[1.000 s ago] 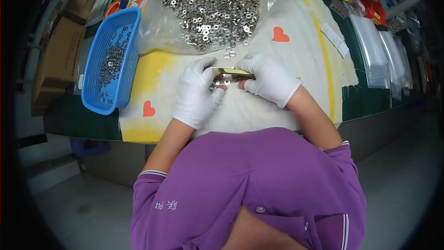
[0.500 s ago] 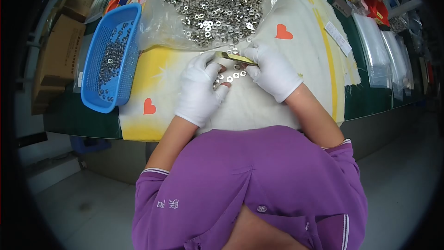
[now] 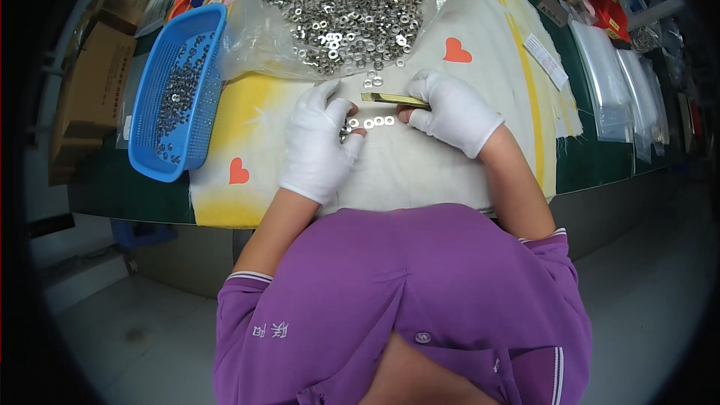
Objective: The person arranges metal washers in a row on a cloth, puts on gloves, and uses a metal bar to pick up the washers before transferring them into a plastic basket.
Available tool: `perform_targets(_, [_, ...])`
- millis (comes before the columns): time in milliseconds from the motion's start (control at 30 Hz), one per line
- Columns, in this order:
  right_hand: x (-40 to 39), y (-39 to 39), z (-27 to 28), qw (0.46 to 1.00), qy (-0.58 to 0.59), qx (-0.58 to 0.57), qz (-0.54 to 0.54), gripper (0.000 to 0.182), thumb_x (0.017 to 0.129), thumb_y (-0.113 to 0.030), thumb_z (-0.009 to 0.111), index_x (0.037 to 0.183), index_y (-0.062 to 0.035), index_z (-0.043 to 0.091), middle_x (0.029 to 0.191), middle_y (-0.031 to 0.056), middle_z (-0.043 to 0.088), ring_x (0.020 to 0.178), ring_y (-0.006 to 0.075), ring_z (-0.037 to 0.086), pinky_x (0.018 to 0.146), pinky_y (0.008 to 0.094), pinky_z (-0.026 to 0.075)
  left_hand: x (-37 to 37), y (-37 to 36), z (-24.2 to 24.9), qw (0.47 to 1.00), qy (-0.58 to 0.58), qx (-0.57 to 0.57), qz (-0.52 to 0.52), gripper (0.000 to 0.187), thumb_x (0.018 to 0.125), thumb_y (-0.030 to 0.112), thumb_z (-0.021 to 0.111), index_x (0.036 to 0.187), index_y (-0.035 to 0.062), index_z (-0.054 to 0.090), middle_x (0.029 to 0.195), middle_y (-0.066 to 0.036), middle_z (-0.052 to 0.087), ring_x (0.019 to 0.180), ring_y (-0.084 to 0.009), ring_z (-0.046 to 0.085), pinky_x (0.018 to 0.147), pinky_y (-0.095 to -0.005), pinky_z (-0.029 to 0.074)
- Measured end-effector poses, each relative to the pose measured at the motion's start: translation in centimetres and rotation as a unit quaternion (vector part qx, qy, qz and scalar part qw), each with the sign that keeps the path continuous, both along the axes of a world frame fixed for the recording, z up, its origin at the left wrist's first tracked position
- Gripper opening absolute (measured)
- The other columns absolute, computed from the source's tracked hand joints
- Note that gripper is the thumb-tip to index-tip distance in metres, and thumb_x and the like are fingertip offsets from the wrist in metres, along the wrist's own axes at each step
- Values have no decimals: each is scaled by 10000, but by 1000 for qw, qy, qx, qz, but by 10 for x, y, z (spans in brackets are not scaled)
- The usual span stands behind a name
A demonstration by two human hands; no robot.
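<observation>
My right hand (image 3: 454, 110), in a white glove with bare fingertips, is closed on a pair of tweezers (image 3: 390, 99) whose flat, yellowish, dark-edged body points left. My left hand (image 3: 319, 139), gloved the same way, curls round several metal washers (image 3: 345, 130) by its thumb and fingers; the palm side is hidden. Between the hands a short row of flat ring washers (image 3: 379, 121) lies on the white cloth (image 3: 405, 165). A few more loose washers (image 3: 367, 84) lie above the tweezers, by the mouth of a clear plastic bag (image 3: 244, 52) heaped with washers.
At the left stands a blue plastic basket (image 3: 141, 151) holding scattered washers, with cardboard boxes (image 3: 94, 82) beyond it. A paper slip (image 3: 546, 61) lies on the cloth's right side. Clear plastic bags (image 3: 604, 82) and a red container (image 3: 609, 15) are further right on the green table (image 3: 592, 161).
My right hand has shifted right and slightly down with the tweezers, away from my left hand. The washers between the hands now lie in a neater row. My left hand has barely moved.
</observation>
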State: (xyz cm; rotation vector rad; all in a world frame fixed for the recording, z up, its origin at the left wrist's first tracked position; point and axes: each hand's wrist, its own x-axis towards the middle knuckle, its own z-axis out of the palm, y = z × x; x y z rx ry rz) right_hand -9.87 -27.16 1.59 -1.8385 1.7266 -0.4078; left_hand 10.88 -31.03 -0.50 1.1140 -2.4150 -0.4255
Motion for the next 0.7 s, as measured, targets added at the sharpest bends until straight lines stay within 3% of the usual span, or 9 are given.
perform_targets(133, [5,1,-10,998,-20,-44,-40,142,778,-145,667,871,-38,661,832,168,582,775,336,566,715,390,450,7,-1,-2,1000,-4,-4,0,209,670,85,712,825,-1,602,1194,-209,535,1099,-366,503,937,-409,419])
perform_targets(333, [7,1,-3,999,-31,34,-5,173,776,-131,664,932,-57,664,830,165,588,785,330,575,715,385,455,12,-2,-2,1000,-1,-4,1,206,662,74,716,820,-4,608,1185,-198,548,1101,-362,505,943,-409,415])
perform_targets(700, [11,-1,-15,994,-51,-90,-35,222,761,-25,597,977,-47,646,889,160,599,827,336,581,753,371,465,21,-5,-10,999,39,-17,-10,186,660,100,716,817,41,633,1161,-188,563,1078,-366,517,923,-423,427])
